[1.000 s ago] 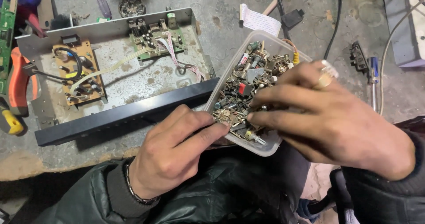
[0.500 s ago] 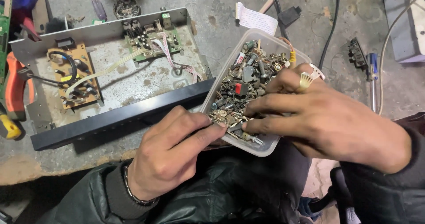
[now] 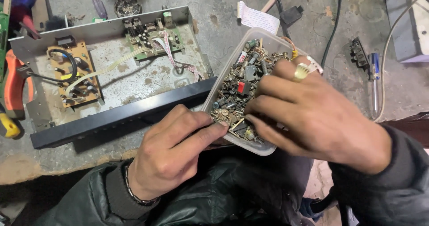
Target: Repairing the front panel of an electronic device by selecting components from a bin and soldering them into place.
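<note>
Clear plastic tub (image 3: 250,42) of mixed small electronic parts (image 3: 239,89), held at the near edge of the counter (image 3: 214,25), partly over the person's lap. Contents: capacitors, metal bits, one small red piece near the middle.

Left hand (image 3: 172,152): fingers extended, tips at the tub's near rim and touching the parts there. Grip loose, not closed round anything that can be made out.

Right hand (image 3: 313,116): laid over the tub from the right, fingers curled down into the parts, gold ring on one finger. Fingertips are buried among the pieces; cannot tell whether this grip has hold of one.

Just left of the tub, touching its wall: open metal chassis (image 3: 116,78) with a black front panel (image 3: 120,116). Inside, a brown circuit board (image 3: 73,74) at left, a green board (image 3: 152,38) at the rear, ribbon cable between.

Farther out: orange-handled pliers (image 3: 13,85) at far left, a screwdriver (image 3: 374,80) to the right, black cables at the top.
</note>
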